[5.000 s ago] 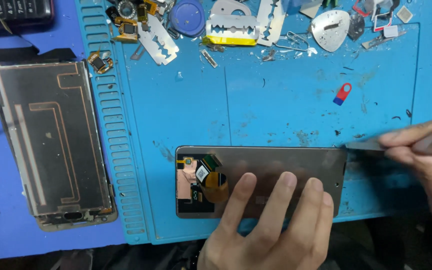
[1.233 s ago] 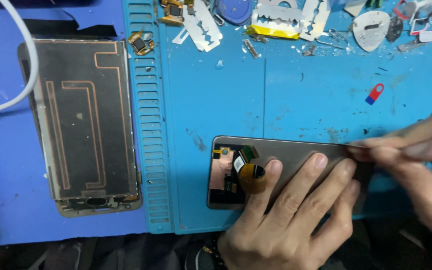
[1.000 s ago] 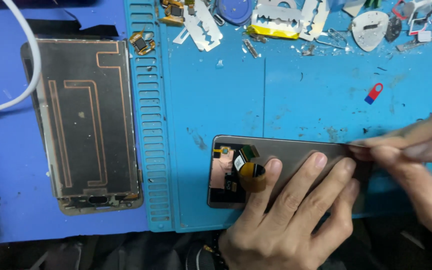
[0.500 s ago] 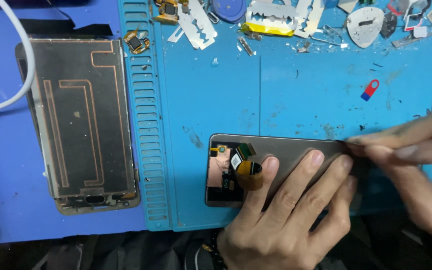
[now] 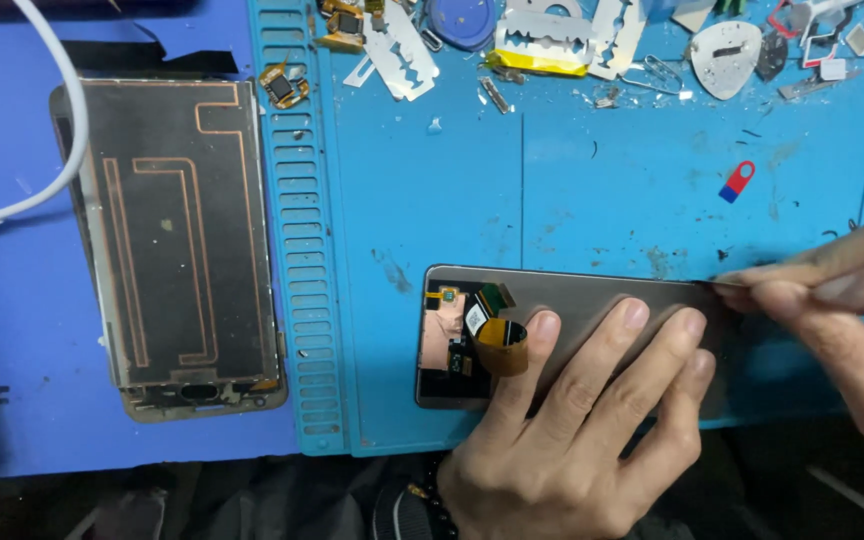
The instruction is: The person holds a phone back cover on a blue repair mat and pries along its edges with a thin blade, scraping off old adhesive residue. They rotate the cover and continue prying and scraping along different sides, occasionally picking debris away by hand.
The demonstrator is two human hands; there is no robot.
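Observation:
A grey display panel (image 5: 577, 297) lies face down on the blue work mat (image 5: 432, 190), with a copper patch and an orange flex cable (image 5: 500, 342) at its left end. My left hand (image 5: 572, 430) comes up from the bottom edge and lies flat on the panel, its fingers spread and pressing it down. My right hand (image 5: 837, 300) reaches in from the right and pinches a thin metal blade (image 5: 724, 283), whose tip rests at the panel's upper right corner.
A phone frame (image 5: 177, 250) with copper tracks lies on the left, crossed at the top by a white cable (image 5: 62, 130). Razor blades (image 5: 402, 45), a metal pick (image 5: 724, 55) and small parts litter the mat's far edge. A red and blue piece (image 5: 737, 182) lies alone.
The view has drifted slightly. My left hand stays pressed on the panel and my right hand keeps the blade at the panel's right corner with barely any shift.

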